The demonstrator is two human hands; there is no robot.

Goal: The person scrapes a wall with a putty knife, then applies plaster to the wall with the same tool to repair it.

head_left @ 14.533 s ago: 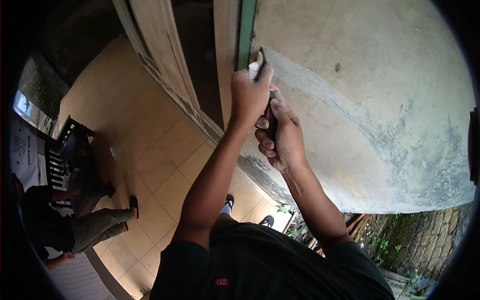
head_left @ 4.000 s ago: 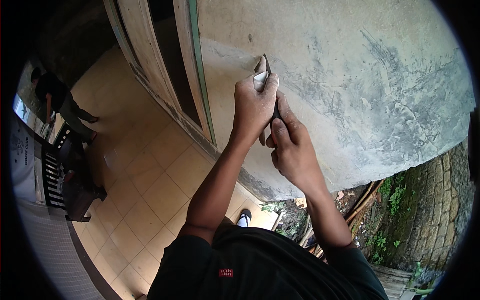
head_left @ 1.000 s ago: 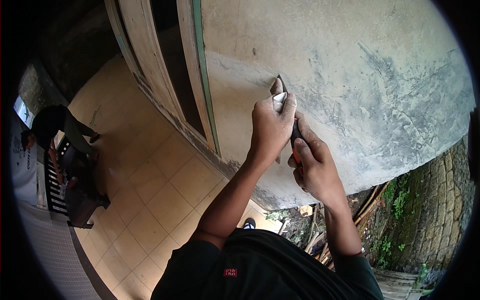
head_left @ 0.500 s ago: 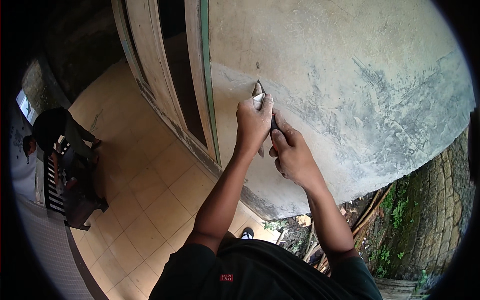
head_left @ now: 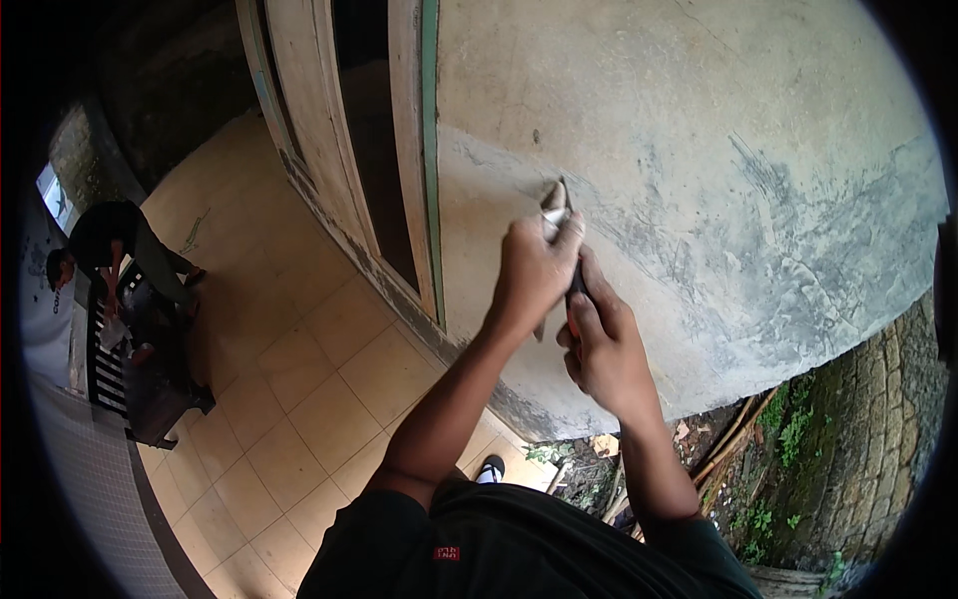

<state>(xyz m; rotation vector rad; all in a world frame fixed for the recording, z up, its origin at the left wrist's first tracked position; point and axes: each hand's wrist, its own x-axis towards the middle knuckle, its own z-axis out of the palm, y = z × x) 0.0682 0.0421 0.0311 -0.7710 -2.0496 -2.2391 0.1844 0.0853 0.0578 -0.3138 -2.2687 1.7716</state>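
Remote head feed, both hands in view. I have the right grip [head_left: 607,344] curled around the black handle with red-orange patches [head_left: 576,285]; its thumb lies along the handle. The left grip [head_left: 534,262] pinches a small white, glossy-looking piece [head_left: 553,222] between thumb and fingers, slightly blurred.

Key relation: a dark, thin, pointed tip [head_left: 563,186] shows just beyond the left grip, roughly in line with the handle. The long axis runs away from the body, from the right grip past the left thumb to that tip, leaning slightly left. The left hand is nearer the tip; the right sits behind it, closer to the body.

The mottled grey-and-cream plaster wall [head_left: 689,190] spreads beyond and rightward of both grips. I cannot tell whether the tip touches it. The green-edged wooden door frame [head_left: 417,150] stands left of the left grip.
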